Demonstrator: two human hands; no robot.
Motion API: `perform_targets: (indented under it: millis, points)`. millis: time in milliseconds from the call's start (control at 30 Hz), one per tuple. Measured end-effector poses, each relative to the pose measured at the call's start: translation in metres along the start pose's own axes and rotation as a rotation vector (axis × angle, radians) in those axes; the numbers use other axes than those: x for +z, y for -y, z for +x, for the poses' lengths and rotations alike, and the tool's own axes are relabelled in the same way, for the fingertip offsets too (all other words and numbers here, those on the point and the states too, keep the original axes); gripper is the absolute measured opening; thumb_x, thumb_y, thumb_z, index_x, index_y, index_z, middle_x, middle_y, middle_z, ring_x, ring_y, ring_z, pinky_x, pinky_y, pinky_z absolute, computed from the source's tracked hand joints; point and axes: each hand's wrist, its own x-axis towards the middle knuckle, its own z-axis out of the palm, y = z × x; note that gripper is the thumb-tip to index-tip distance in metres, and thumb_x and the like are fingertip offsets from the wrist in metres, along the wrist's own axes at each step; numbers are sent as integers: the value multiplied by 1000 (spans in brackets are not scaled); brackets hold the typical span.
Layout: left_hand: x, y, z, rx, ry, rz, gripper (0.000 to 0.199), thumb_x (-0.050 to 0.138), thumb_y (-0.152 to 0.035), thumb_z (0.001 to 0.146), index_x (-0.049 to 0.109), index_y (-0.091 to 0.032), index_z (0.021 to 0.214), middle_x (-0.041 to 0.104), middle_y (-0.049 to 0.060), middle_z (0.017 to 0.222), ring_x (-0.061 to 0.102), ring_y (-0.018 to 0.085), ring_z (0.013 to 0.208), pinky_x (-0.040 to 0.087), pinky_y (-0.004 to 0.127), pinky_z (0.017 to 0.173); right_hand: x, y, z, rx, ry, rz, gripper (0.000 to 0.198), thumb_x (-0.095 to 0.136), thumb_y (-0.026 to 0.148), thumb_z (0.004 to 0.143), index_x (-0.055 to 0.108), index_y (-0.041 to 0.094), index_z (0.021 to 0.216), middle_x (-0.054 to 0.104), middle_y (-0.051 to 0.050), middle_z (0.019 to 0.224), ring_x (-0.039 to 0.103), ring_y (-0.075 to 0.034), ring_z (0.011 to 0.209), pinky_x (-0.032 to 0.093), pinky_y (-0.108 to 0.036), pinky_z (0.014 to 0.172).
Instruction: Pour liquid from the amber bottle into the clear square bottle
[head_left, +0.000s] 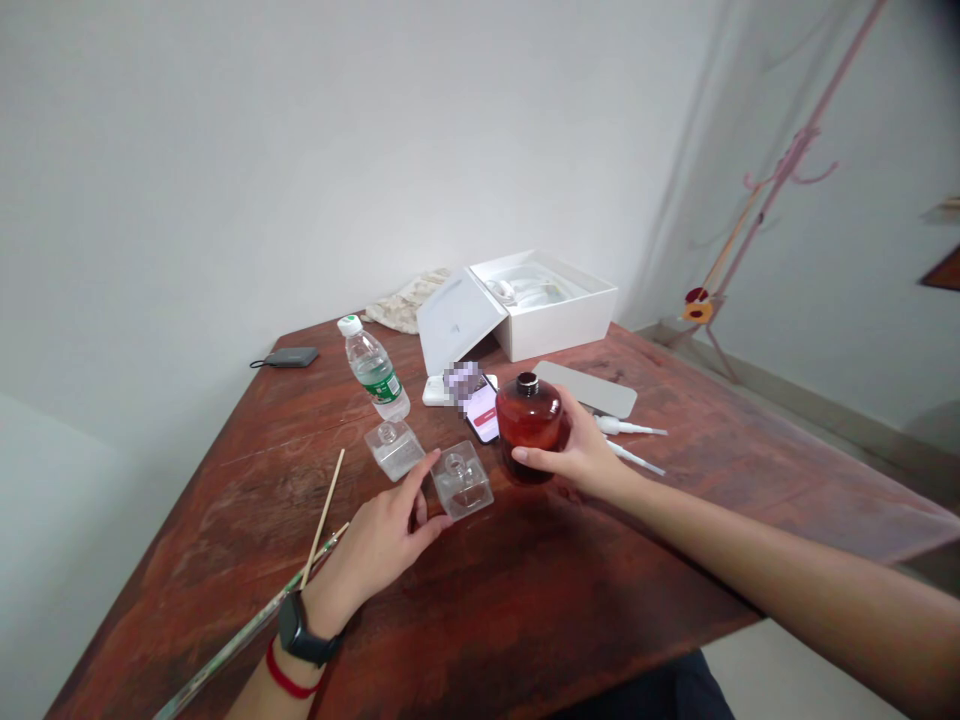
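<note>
My right hand [581, 450] is wrapped round a brown, open-necked bottle [529, 425], which stands upright at the table's middle. My left hand [397, 525] has its thumb and forefinger spread at the near-left side of a clear square bottle [463, 480]; the fingertips are at its edge, and whether they press on it I cannot tell. Just behind and to the left sits a second clear square bottle [394, 452]. Two white pump heads with tubes [634, 427] lie to the right of the brown bottle, partly hidden by my right hand.
A green-labelled water bottle [377, 370] stands left of a phone [480, 410]. Behind is a white box [562, 325] with its lid [459, 318] leaning on it. A grey slab [589, 388], a dark power bank [292, 357] and wooden sticks [324, 515] lie about on the table [247, 480].
</note>
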Motion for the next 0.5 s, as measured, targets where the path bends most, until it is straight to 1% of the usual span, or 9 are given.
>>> perform_targets:
  millis: [167, 333, 500]
  points:
    - [1, 1, 1, -2, 1, -5, 78, 63, -42, 102, 32, -25, 172, 75, -1, 89, 72, 22, 75, 49, 32, 74, -2, 0, 1, -16, -11, -29, 80, 101, 51, 67, 66, 25, 133, 78, -13, 129, 73, -39, 125, 55, -58, 117]
    - [2, 3, 1, -1, -1, 13, 79, 62, -42, 102, 31, -25, 173, 75, 0, 90, 72, 23, 77, 49, 32, 74, -1, 1, 2, -34, 30, 8, 77, 101, 48, 68, 66, 25, 132, 78, -12, 131, 73, -38, 126, 56, -57, 116]
    - [2, 1, 1, -8, 1, 33, 80, 63, -41, 103, 30, -25, 173, 74, 0, 88, 73, 24, 77, 49, 33, 75, -2, -1, 2, -18, 45, 20, 77, 101, 48, 68, 65, 25, 133, 77, -13, 133, 73, -37, 128, 55, -57, 118]
